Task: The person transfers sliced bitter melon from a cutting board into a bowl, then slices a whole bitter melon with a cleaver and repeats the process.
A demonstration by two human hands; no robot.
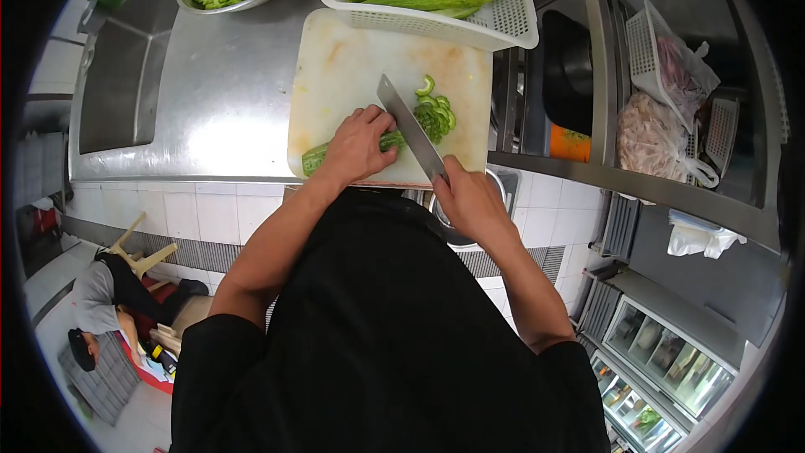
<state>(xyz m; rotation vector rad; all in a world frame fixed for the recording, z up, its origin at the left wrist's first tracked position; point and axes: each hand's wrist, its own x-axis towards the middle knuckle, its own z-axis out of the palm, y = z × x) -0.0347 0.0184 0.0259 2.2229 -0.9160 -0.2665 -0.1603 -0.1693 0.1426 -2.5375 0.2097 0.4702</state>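
Observation:
My left hand (362, 144) has its fingers curled over a long green gourd piece (315, 159), holding it down on the white cutting board (331, 59). The fingertips are close beside the blade of a kitchen knife (409, 126). My right hand (471, 200) grips the knife's handle at the board's front right edge. The blade points up and to the left, between my left hand and a small heap of crescent-shaped green slices (436, 116). My left hand hides part of the gourd piece.
Behind the board stands a white basket (419, 27) of long halved green gourds. A metal bowl (243, 5) of green slices sits at the back left, near a sink (122, 92). Bagged food (650, 138) is on the right. A person (105, 294) sits at lower left.

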